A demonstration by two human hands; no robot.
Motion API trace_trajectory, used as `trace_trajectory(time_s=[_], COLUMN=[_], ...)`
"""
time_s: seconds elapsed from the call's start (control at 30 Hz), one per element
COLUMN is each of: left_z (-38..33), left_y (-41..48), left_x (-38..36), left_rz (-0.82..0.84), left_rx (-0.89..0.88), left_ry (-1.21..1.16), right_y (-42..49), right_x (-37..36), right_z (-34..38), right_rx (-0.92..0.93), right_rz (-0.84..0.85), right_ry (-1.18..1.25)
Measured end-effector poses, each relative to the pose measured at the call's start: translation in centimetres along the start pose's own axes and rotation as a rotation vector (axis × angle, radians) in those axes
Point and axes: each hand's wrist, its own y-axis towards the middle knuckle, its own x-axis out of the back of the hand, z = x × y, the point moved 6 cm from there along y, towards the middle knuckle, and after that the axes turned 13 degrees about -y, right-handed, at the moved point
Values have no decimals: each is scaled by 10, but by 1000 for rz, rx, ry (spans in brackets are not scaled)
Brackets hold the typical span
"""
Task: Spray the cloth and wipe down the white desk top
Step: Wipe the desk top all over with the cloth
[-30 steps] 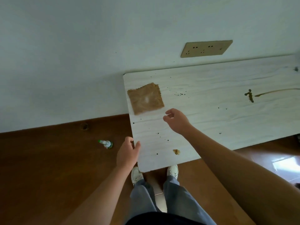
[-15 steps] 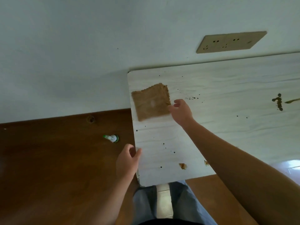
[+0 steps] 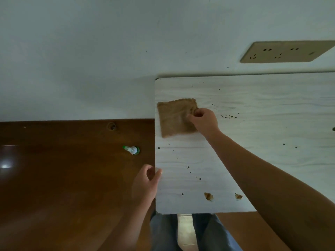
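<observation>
A brown square cloth [image 3: 173, 118] lies flat near the far left corner of the white desk top [image 3: 262, 109]. My right hand [image 3: 204, 121] reaches over the desk and pinches the cloth's right edge with curled fingers. My left hand [image 3: 146, 182] hovers at the desk's left edge with fingers loosely curled, holding nothing. A small green and white spray bottle [image 3: 132, 150] stands on the brown floor, left of the desk. Dark specks and brownish stains [image 3: 208, 196] dot the desk surface.
The desk stands against a pale wall bearing a beige socket plate [image 3: 282, 52]. Brown wooden floor [image 3: 63, 178] spreads to the left. My legs in blue jeans show below the desk's near edge.
My right hand moved up and left across the desk to the cloth and now pinches its right edge. The view shifted closer and leftward. My left hand stayed beside the desk edge.
</observation>
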Motion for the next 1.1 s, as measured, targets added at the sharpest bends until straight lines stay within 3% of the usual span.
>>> trace_trajectory(time_s=[0.23,0.5,0.67,0.83,0.93,1.1], left_z=[-9,-59,-48,-24,-20,-17], left_y=[-15,-40,-38,-33,-30,-29], left_x=[-2,-15,-45,-59,-59,-62], left_rz=[-120,-155,-79,-107,-131,-160], left_rx=[-119,-598,-661,-698,-717,-715], left_ry=[51,373,489,462,482,523], right_y=[-5,-27,-30,-19,-15,-28], right_x=[10,58,79,79,90,110], right_z=[10,18,22,1,11,77], right_rx=[137,283,406,371,391,701], right_rz=[-80,-146,-125,-76,-130,-268], right_ry=[-35,94,8,7,56,-83])
